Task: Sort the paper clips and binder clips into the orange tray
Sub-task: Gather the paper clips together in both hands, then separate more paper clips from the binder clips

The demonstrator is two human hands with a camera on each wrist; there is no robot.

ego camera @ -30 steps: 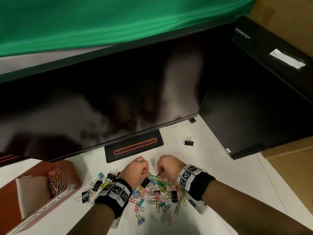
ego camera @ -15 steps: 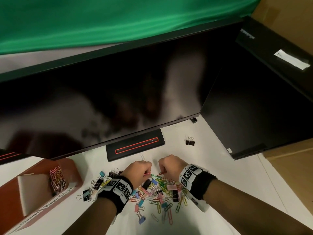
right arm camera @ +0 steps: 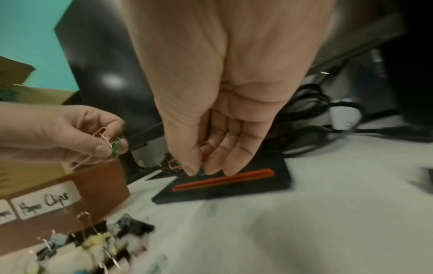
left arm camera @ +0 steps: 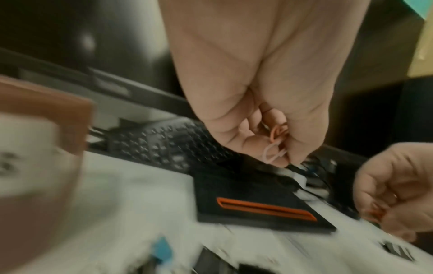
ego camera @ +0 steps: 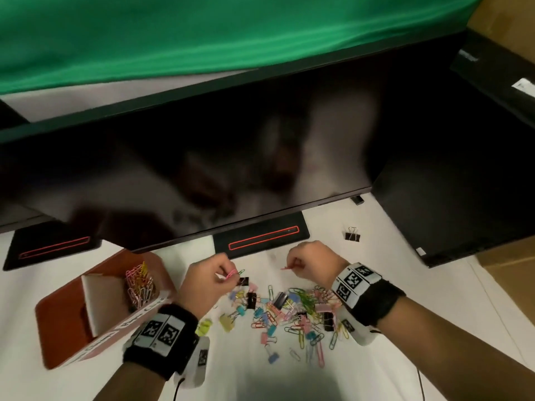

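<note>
My left hand (ego camera: 224,273) pinches a few paper clips (ego camera: 234,273), pink, white and green, above the left edge of the clip pile (ego camera: 292,314). The same clips (right arm camera: 105,140) show between its thumb and fingers in the right wrist view. My right hand (ego camera: 295,263) pinches an orange-red paper clip (ego camera: 288,266) just beyond the pile; that clip (right arm camera: 174,164) sticks out beside the thumb. The orange tray (ego camera: 63,328) stands at the left, with coloured paper clips (ego camera: 139,285) in its far compartment. A label reading Paper Clips (right arm camera: 44,204) is on its front wall.
A large dark monitor (ego camera: 202,157) overhangs the desk, its black stand base (ego camera: 260,235) right behind my hands. A second monitor (ego camera: 463,183) stands at the right. A lone black binder clip (ego camera: 352,234) lies apart at the back right. Cables (right arm camera: 311,115) lie behind the base.
My hands have drawn apart, the left moving left toward the tray with its clips and the right staying over the pile with the orange-red clip. The head view has shifted.
</note>
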